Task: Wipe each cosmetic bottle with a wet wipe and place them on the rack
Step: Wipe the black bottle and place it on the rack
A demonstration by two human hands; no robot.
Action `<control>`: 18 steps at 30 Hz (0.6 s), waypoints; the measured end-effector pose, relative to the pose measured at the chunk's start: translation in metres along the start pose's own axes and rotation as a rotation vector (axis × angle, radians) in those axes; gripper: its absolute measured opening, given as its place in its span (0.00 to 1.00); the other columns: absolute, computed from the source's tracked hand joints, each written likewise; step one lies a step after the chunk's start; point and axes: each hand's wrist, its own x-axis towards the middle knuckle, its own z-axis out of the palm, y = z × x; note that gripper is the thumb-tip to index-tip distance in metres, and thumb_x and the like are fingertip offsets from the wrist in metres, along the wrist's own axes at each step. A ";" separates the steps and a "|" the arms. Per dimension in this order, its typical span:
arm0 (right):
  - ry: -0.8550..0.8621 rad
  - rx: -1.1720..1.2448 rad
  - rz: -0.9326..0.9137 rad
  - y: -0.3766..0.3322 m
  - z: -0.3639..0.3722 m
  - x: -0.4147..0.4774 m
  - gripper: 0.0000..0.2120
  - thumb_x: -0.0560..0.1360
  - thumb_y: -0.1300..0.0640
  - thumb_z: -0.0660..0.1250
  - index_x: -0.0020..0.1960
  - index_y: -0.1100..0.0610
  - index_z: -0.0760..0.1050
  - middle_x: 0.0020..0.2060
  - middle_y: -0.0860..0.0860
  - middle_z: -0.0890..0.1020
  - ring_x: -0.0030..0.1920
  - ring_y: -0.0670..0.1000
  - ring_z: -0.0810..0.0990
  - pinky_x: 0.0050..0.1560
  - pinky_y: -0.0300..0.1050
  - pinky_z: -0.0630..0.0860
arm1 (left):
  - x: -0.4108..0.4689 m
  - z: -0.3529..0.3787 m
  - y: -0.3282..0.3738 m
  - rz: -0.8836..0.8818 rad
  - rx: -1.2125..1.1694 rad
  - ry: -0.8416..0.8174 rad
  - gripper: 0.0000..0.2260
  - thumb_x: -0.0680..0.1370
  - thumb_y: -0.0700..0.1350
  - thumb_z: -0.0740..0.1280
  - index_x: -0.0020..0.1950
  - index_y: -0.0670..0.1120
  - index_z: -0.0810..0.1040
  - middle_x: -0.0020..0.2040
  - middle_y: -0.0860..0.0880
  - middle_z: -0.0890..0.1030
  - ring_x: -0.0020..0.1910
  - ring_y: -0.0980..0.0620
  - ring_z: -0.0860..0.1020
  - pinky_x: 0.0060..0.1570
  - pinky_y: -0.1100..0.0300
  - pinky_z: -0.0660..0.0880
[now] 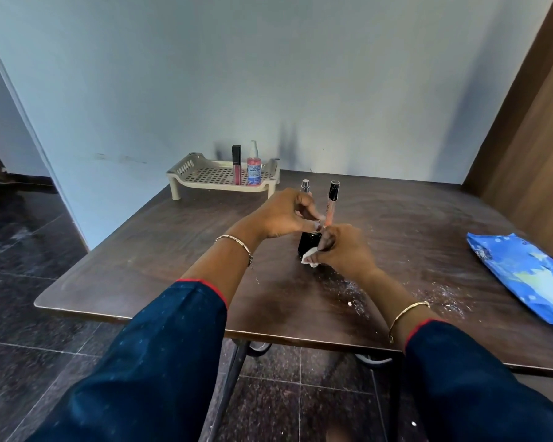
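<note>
Black bottle [307, 245] gripped at its top by the left hand [281, 215]; wipe [310, 258] pinched against it by the right hand [344, 248].

Arms outstretched, left grip [284, 215] and right grip [342, 247] meet, seemingly curled.

spray bottle [253, 172]: it carries a blue-and-white sticker with rows of print, too small to read from here.
peach tube [330, 208]: dark lettering runs up its side, too blurred to read.
wipes packet [517, 275]: pale lettering near its left end, but no word can be made out.
readable text: none.
</note>
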 end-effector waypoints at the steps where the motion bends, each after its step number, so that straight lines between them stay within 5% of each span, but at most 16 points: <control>1: 0.010 0.038 0.000 -0.001 -0.001 0.000 0.15 0.58 0.60 0.82 0.32 0.56 0.74 0.29 0.48 0.78 0.29 0.45 0.73 0.30 0.34 0.70 | -0.001 0.000 -0.001 -0.001 -0.010 0.017 0.07 0.70 0.36 0.74 0.47 0.39 0.82 0.48 0.46 0.84 0.48 0.52 0.82 0.52 0.68 0.77; 6: 0.141 0.317 -0.038 -0.004 -0.003 0.001 0.13 0.59 0.61 0.81 0.36 0.61 0.77 0.35 0.56 0.84 0.38 0.55 0.84 0.40 0.50 0.81 | -0.002 -0.005 -0.010 -0.028 -0.065 0.041 0.06 0.71 0.36 0.74 0.47 0.42 0.82 0.42 0.50 0.83 0.42 0.58 0.81 0.47 0.69 0.76; 14: 0.044 -0.109 -0.062 0.008 0.005 -0.004 0.18 0.58 0.49 0.81 0.31 0.53 0.72 0.29 0.44 0.77 0.32 0.44 0.74 0.32 0.41 0.68 | 0.006 -0.004 -0.012 -0.051 -0.060 0.018 0.07 0.71 0.36 0.73 0.47 0.43 0.83 0.50 0.45 0.83 0.46 0.55 0.82 0.58 0.61 0.75; 18: 0.092 -0.135 -0.098 -0.008 -0.008 0.000 0.20 0.58 0.46 0.80 0.29 0.52 0.69 0.28 0.44 0.76 0.29 0.43 0.71 0.29 0.39 0.64 | 0.007 -0.005 -0.011 -0.057 -0.065 0.008 0.07 0.71 0.36 0.73 0.48 0.40 0.82 0.48 0.45 0.84 0.43 0.58 0.81 0.53 0.65 0.76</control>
